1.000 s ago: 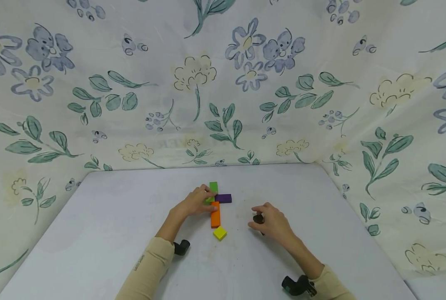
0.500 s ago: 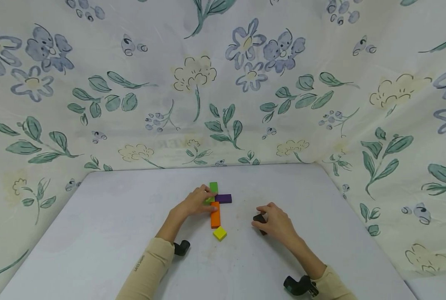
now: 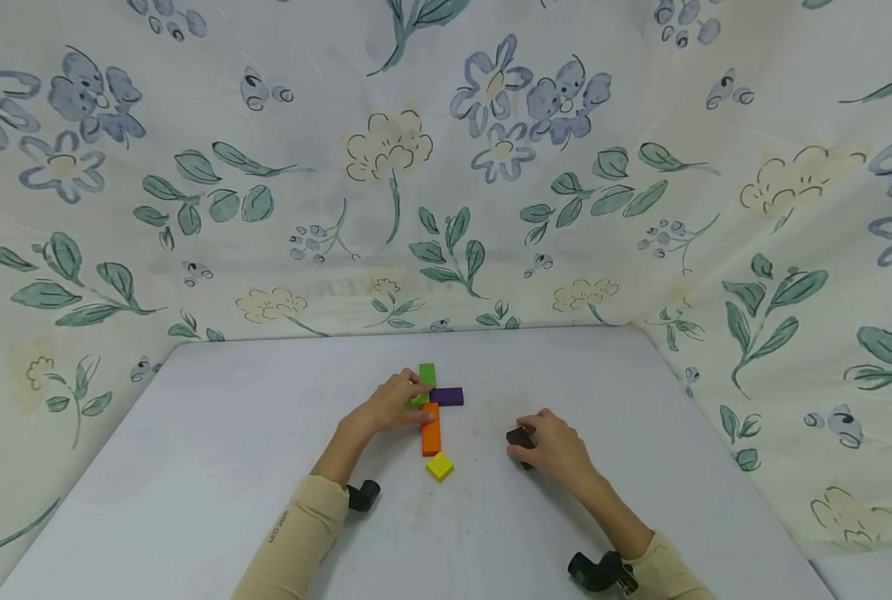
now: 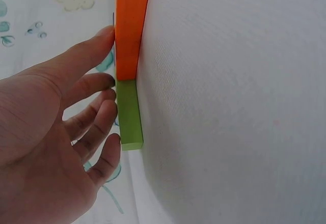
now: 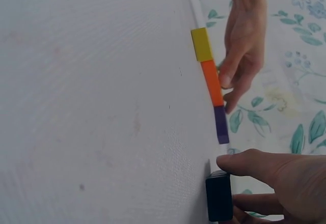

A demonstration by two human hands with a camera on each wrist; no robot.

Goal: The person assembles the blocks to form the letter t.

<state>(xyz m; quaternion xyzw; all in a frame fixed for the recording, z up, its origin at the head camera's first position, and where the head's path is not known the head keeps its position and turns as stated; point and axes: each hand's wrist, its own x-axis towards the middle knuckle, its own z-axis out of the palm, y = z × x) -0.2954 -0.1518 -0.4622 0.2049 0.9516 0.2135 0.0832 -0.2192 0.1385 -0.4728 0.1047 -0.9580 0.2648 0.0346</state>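
Observation:
My left hand (image 3: 392, 403) rests over the blocks, thumb on the orange block (image 3: 431, 433) and fingertips on the green block (image 3: 427, 375). These fingers lie loosely extended, and they hide part of the green. Against the green and the top of the orange lies a purple block (image 3: 448, 397). Just below the orange one sits a yellow block (image 3: 439, 467), turned cornerwise. To the right, my right hand (image 3: 554, 446) holds a black block (image 5: 219, 197) between thumb and fingers, low at the white tabletop. The hand covers part of this block.
The white table (image 3: 228, 467) ends at a floral cloth (image 3: 386, 250) hanging behind it and along the sides. Black cameras sit at the left wrist (image 3: 363, 496) and the right wrist (image 3: 599, 572).
My right hand has shifted slightly right, and more of the black block shows between its thumb and fingers. The left hand and the coloured blocks stay where they were.

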